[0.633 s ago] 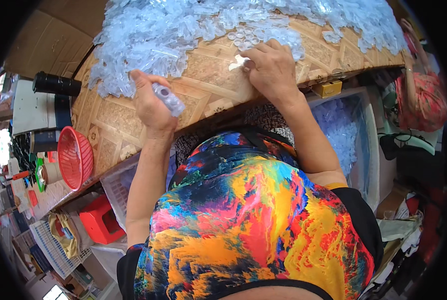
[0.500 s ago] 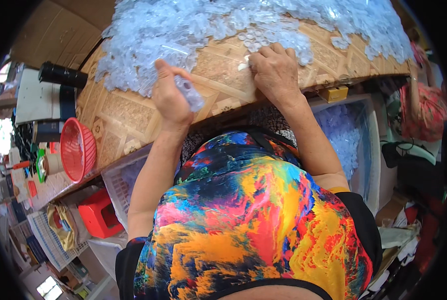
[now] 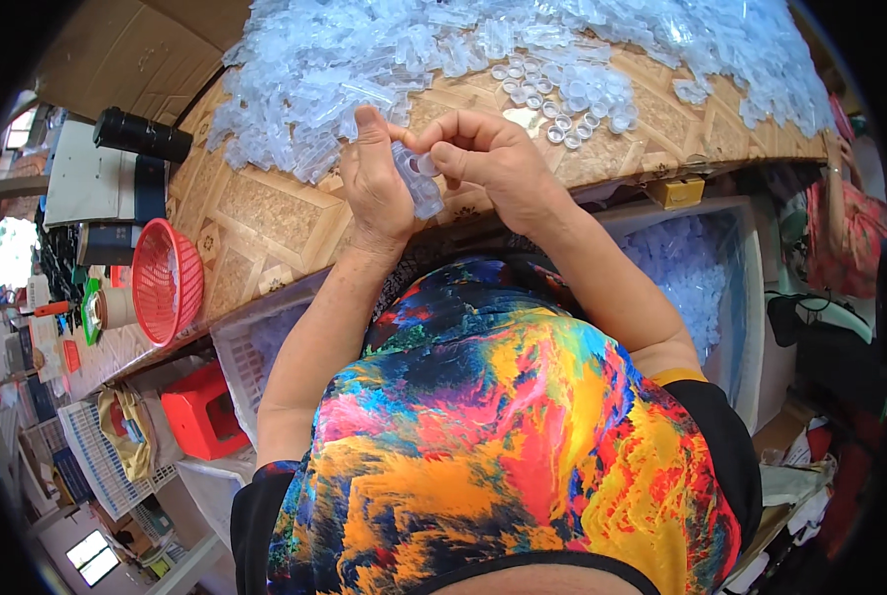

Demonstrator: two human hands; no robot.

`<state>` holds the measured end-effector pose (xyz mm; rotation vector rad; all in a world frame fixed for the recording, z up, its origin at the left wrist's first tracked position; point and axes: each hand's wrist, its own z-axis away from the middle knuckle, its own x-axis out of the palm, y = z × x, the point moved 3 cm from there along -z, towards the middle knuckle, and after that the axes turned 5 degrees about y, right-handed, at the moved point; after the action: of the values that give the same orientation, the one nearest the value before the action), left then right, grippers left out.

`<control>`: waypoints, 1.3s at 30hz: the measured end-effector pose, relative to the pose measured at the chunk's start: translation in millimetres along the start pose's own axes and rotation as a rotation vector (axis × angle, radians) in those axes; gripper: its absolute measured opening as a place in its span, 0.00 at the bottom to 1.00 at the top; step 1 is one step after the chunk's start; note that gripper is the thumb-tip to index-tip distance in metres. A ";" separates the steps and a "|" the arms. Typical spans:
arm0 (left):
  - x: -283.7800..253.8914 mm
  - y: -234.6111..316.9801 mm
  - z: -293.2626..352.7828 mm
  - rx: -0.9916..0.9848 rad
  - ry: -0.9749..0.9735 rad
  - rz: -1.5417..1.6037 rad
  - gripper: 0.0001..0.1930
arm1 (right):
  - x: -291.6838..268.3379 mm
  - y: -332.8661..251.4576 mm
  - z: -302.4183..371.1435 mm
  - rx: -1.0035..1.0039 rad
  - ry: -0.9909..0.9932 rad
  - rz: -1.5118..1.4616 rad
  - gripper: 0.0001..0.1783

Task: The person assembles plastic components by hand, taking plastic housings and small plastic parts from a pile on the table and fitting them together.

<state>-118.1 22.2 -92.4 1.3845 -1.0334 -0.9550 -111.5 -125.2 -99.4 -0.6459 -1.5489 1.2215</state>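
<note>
My left hand (image 3: 378,188) is closed round a clear plastic piece (image 3: 425,198), whose lower end sticks out below the fingers. At its upper end my right hand (image 3: 508,169) pinches a small round clear cap (image 3: 426,165) between thumb and forefinger. Cap and piece meet or nearly meet; the fingers hide the exact contact. Just beyond my right hand lie loose round clear caps (image 3: 565,122) and a small crumpled white scrap (image 3: 526,119). A broad heap of clear plastic pieces (image 3: 309,74) spreads across the far side of the table (image 3: 265,213).
A red plastic basket (image 3: 169,283) stands at the table's left edge, near a black cylinder (image 3: 143,135). Below the edge are a small yellow box (image 3: 675,191), a pale bin (image 3: 744,297) of clear pieces and a red stool (image 3: 203,412). Another person (image 3: 840,238) is at far right.
My right hand has come left and nearer from the loose caps to my left hand, with a cap now in its pinch. My left hand has shifted slightly right, still holding the clear piece.
</note>
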 end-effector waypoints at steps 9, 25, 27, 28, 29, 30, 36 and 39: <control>-2.0 3.0 11.0 0.040 -0.058 -0.018 0.33 | 6.1 6.9 7.5 0.027 -0.005 0.073 0.08; -22.2 33.0 19.7 0.322 -0.187 -0.316 0.25 | 17.4 -2.2 18.0 -0.094 -0.223 0.694 0.22; -24.4 36.1 20.2 0.374 -0.193 -0.339 0.24 | 23.4 -2.2 22.7 -0.131 -0.220 0.694 0.22; -26.1 37.1 20.8 0.407 -0.204 -0.343 0.23 | 25.6 -2.9 24.6 -0.167 -0.216 0.695 0.22; -27.2 37.9 21.6 0.440 -0.216 -0.348 0.23 | 26.9 -2.7 24.8 -0.166 -0.217 0.693 0.22; -27.7 39.6 23.0 0.439 -0.216 -0.349 0.23 | 28.4 -2.5 24.9 -0.163 -0.226 0.681 0.23; -32.8 48.7 34.6 0.415 -0.291 -0.394 0.22 | 32.4 2.5 27.2 0.030 -0.334 0.617 0.22; -36.5 53.4 40.6 0.425 -0.319 -0.394 0.23 | 39.7 -2.6 31.0 0.043 -0.353 0.627 0.22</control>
<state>-171.0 44.6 -42.2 1.8750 -1.2794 -1.3290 -153.2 -103.8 -80.9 -0.9704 -1.6539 1.9134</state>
